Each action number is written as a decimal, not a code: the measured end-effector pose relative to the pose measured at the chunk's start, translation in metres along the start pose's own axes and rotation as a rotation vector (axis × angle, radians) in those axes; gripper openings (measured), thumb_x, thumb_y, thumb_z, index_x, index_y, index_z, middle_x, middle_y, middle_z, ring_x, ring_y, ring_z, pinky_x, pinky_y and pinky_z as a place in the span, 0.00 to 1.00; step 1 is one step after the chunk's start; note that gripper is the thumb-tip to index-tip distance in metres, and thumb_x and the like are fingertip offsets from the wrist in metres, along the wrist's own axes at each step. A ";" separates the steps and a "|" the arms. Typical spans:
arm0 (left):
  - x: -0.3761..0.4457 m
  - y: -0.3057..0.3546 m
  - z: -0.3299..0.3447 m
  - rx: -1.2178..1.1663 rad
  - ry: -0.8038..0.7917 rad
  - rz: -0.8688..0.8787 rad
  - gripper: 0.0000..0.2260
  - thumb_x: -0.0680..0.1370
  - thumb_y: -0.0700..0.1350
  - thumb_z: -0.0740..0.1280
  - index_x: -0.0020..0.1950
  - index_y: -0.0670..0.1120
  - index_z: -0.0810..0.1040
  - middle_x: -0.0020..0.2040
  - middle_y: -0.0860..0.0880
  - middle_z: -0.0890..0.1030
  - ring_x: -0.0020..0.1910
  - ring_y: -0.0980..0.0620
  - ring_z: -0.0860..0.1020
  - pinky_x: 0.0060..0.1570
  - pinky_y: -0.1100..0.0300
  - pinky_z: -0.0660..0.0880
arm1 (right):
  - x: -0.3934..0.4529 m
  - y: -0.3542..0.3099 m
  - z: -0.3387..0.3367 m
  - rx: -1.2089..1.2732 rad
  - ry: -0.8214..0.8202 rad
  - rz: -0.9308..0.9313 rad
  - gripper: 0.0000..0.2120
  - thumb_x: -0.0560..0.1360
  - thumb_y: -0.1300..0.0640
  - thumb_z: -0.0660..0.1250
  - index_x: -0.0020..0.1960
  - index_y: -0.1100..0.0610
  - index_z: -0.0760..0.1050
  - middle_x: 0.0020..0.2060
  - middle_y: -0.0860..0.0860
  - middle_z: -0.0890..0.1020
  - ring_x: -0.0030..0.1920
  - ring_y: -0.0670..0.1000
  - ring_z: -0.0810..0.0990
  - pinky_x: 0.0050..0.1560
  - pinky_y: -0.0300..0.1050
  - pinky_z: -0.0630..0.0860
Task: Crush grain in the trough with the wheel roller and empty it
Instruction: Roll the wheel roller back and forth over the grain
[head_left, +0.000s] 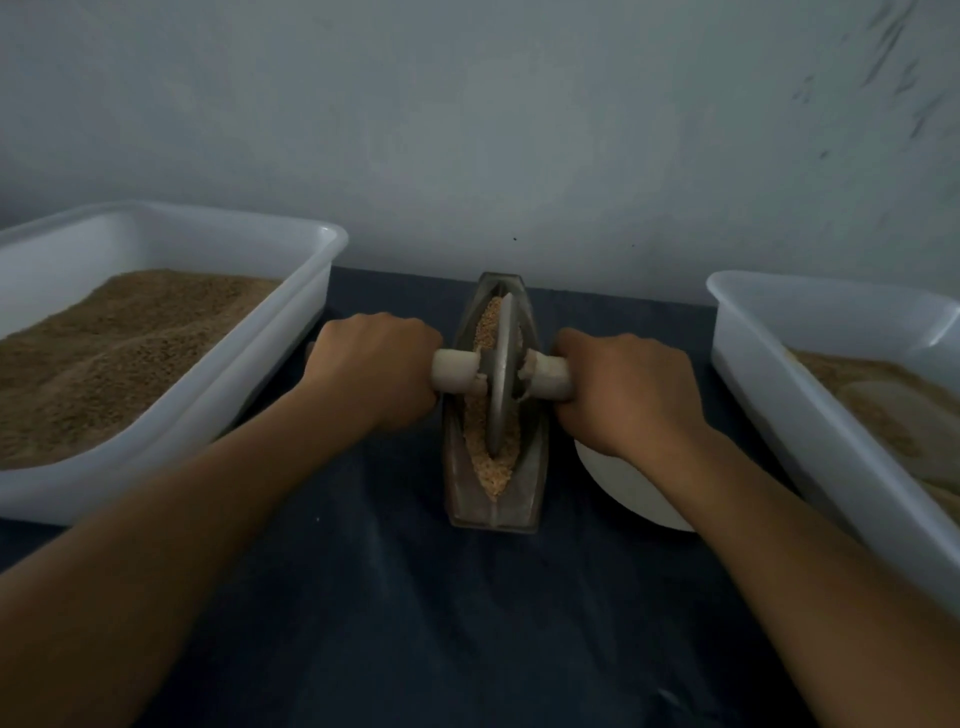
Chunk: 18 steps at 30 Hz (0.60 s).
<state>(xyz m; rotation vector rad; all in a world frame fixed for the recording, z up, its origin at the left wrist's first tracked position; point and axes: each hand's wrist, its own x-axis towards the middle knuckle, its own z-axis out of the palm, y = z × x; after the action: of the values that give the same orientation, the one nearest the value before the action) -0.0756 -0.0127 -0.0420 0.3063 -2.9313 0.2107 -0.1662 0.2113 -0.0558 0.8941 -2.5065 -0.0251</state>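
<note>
At the centre of the dark desk (467, 623) stands the narrow metal trough (492, 499), its long axis running away from the person. Grain (493, 467) fills its channel. The wheel roller (500, 374) sits upright in the channel, disc edge down in the grain, near mid-length. The left hand (374, 364) is curled round the left handle; the right hand (623, 384) is curled round the right handle.

Step in hand: crushing, judged from the grip and the still-granular fill. Emptying is not yet begun.

Next move calls for even downward pressure on both handles and straight travel along the channel, keeping the disc vertical so that grain does not spill over the walls. A left tub (291, 332), a right tub (753, 364) and a white bowl (623, 493) stand beside the trough.
</note>
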 end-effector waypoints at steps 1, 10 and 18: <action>0.003 0.000 0.002 -0.003 0.009 -0.008 0.10 0.73 0.58 0.70 0.52 0.58 0.77 0.42 0.54 0.79 0.40 0.50 0.77 0.40 0.54 0.74 | 0.005 0.001 0.002 0.016 -0.022 0.009 0.09 0.72 0.44 0.67 0.50 0.44 0.73 0.31 0.43 0.70 0.29 0.47 0.65 0.28 0.42 0.54; 0.038 0.000 0.007 0.016 0.038 -0.041 0.09 0.73 0.57 0.69 0.50 0.56 0.76 0.40 0.52 0.76 0.38 0.49 0.74 0.39 0.53 0.71 | 0.048 0.012 0.021 0.068 -0.134 0.050 0.08 0.69 0.44 0.68 0.44 0.44 0.72 0.35 0.45 0.75 0.32 0.50 0.70 0.29 0.42 0.58; 0.057 0.004 0.011 0.029 0.120 -0.076 0.10 0.75 0.55 0.70 0.46 0.54 0.70 0.39 0.51 0.73 0.38 0.49 0.72 0.37 0.53 0.68 | 0.073 0.018 0.029 0.081 -0.172 0.048 0.06 0.69 0.44 0.67 0.43 0.45 0.73 0.38 0.46 0.78 0.34 0.50 0.72 0.30 0.41 0.60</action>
<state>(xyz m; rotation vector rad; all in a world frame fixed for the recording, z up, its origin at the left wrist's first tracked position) -0.1327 -0.0216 -0.0417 0.3937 -2.7948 0.2519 -0.2387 0.1782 -0.0469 0.8983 -2.7053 0.0165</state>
